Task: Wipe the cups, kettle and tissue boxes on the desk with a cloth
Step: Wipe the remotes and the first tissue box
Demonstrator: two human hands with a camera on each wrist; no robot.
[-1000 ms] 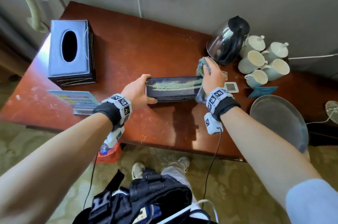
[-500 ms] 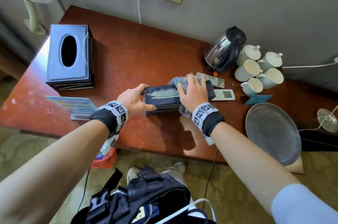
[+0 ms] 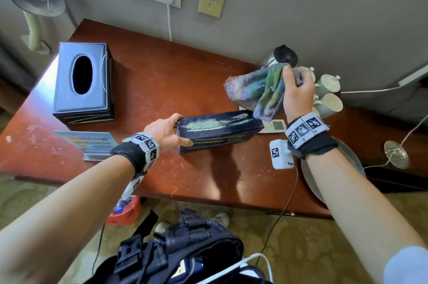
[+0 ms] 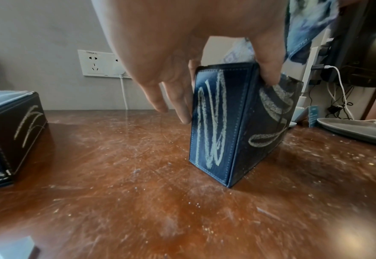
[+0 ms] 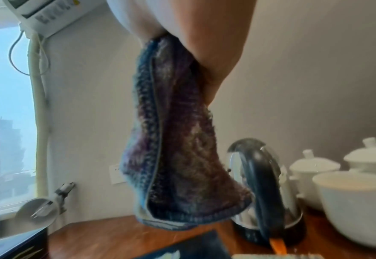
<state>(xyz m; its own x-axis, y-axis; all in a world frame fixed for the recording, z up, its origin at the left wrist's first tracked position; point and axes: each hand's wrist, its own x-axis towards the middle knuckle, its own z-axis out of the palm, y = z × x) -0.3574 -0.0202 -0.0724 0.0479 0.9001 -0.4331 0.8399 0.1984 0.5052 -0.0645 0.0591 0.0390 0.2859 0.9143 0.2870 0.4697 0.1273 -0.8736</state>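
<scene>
A dark blue tissue box (image 3: 217, 130) stands on its side at the middle of the red-brown desk (image 3: 162, 89), streaked with pale chalky marks (image 4: 213, 122). My left hand (image 3: 165, 132) grips its left end, thumb on the near face and fingers behind (image 4: 178, 98). My right hand (image 3: 297, 89) is raised above the desk and holds a blue-purple cloth (image 3: 259, 89) that hangs loose (image 5: 178, 140). Behind the cloth stands the steel kettle (image 5: 264, 189) with a black handle. White cups (image 3: 330, 103), some lidded, cluster to its right. A second tissue box (image 3: 83, 82) sits at the far left.
A grey round tray (image 3: 308, 179) lies at the desk's right front, under my right forearm. A white remote (image 3: 274, 126) lies behind the held box. A leaflet stand (image 3: 90, 142) is at the left front. A plug's cable (image 3: 170, 24) runs down the wall.
My right hand has lifted the cloth off the top of the tissue box and moved it up and to the right, towards the kettle. The left hand keeps its grip on the box.
</scene>
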